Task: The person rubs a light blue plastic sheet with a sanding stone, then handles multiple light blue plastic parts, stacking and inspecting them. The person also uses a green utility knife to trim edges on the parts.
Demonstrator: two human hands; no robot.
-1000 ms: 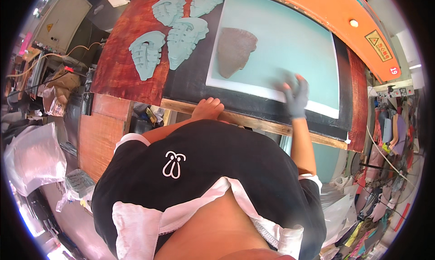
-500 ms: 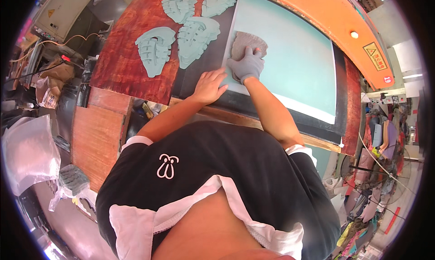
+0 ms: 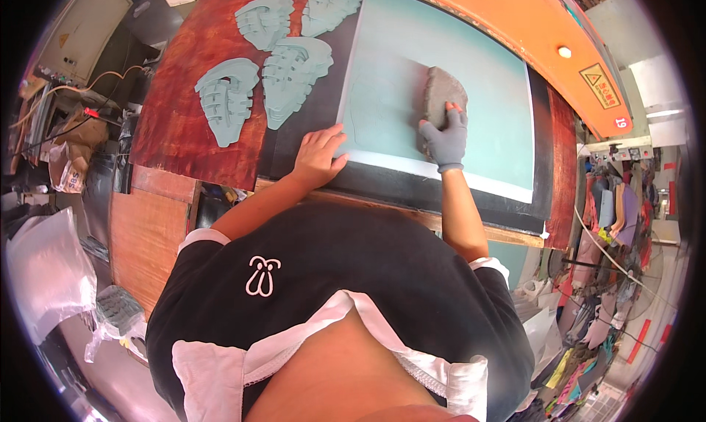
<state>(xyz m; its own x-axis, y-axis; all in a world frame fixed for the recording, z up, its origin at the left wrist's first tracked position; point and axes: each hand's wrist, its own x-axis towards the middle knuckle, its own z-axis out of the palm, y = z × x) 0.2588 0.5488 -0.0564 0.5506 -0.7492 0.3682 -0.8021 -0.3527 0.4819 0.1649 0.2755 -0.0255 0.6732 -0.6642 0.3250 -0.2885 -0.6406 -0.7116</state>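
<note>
A pale teal sheet [image 3: 397, 120] with a white near border lies flat on a black base. On it, my right hand [image 3: 447, 141], in a grey glove with bare fingertips, grips the near end of a rough-edged grey-brown pad [image 3: 443, 91]. The fingers lie over the pad and the thumb points left. At the sheet's near left corner rests my bare left hand [image 3: 321, 157], its fingers stretched out and nothing in it. Further left, several cut-out teal shoe-upper pieces [image 3: 226, 102] lie on a red-brown board [image 3: 173, 120].
An orange machine beam [image 3: 544, 39] with a warning label runs along the far right side. A wooden cabinet [image 3: 151, 238] and plastic bags [image 3: 51, 267] stand at the left. Colourful scraps [image 3: 610, 216] are heaped at the right, beside a pale cord.
My right hand has slid the pad rightward across the sheet, and the pad has turned more upright. My left hand stays at the sheet's left edge. The whole view has shifted slightly.
</note>
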